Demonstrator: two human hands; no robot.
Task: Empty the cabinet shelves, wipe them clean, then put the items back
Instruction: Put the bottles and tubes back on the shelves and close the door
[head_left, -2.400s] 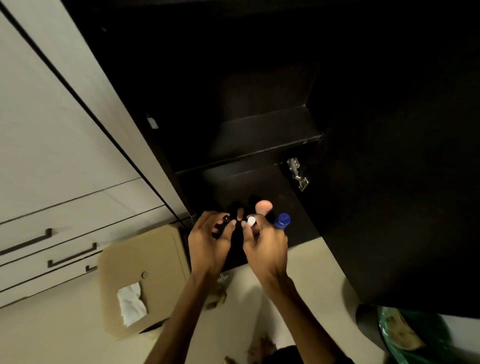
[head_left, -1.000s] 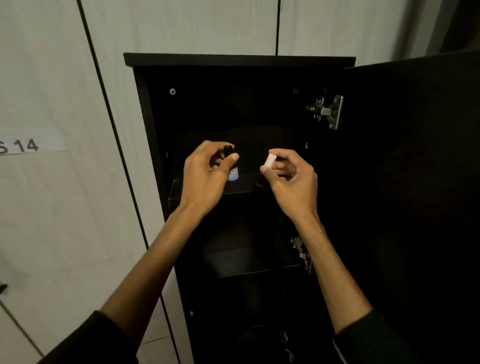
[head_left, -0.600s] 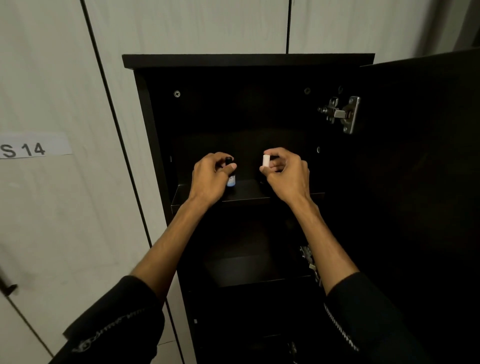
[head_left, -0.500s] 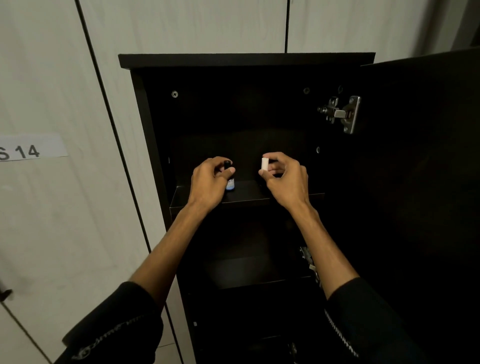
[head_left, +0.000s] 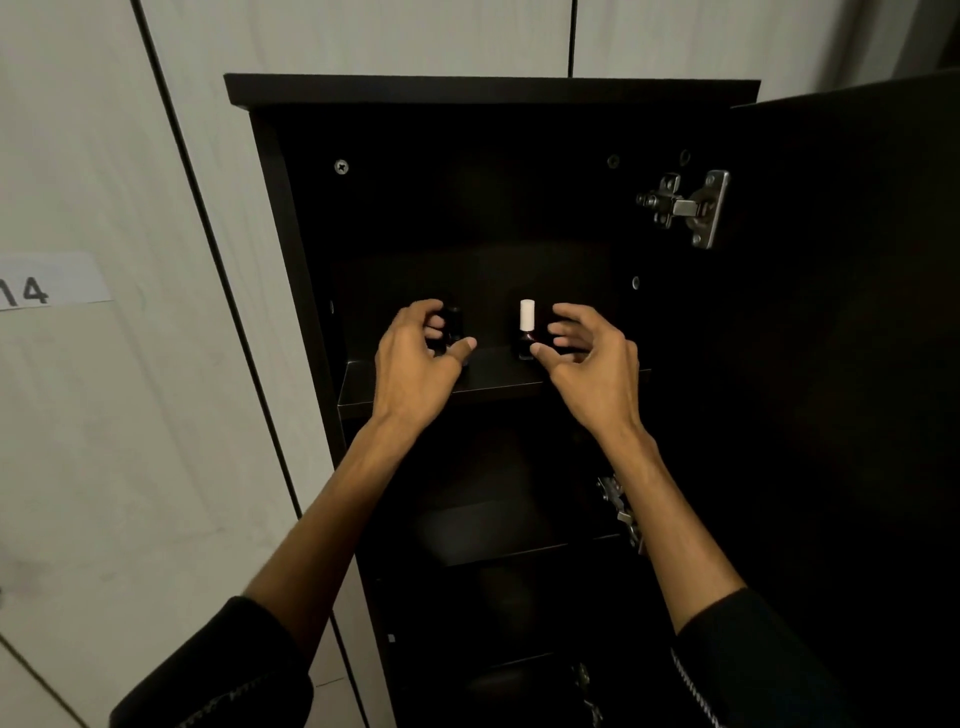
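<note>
Hovering, my left hand (head_left: 410, 364) and right hand (head_left: 592, 364) hold nothing, fingers loosely spread beside two bottles: white-capped bottle (head_left: 527, 330) and dark bottle (head_left: 451, 327) upright on the shelf (head_left: 493, 382).

Left hand (head_left: 415, 364), right hand (head_left: 592, 369), fingers loosely curled, forearms raised

A single wide-angle view is supplied, from a camera worn on the person's head. It faces forward and slightly downward into the open cabinet (head_left: 291, 249), standing close in front of it. Both forearms enter from the bottom edge and converge toward frame centre, where the left hand (head_left: 415, 364) and right hand (head_left: 592, 364) sit at arm's reach over the upper shelf (head_left: 498, 382). The open door (head_left: 841, 364) fills the area right of the right hand; pale wall panels (head_left: 130, 415) fill the area left of the left hand. Straight edges bow near the borders.
</note>
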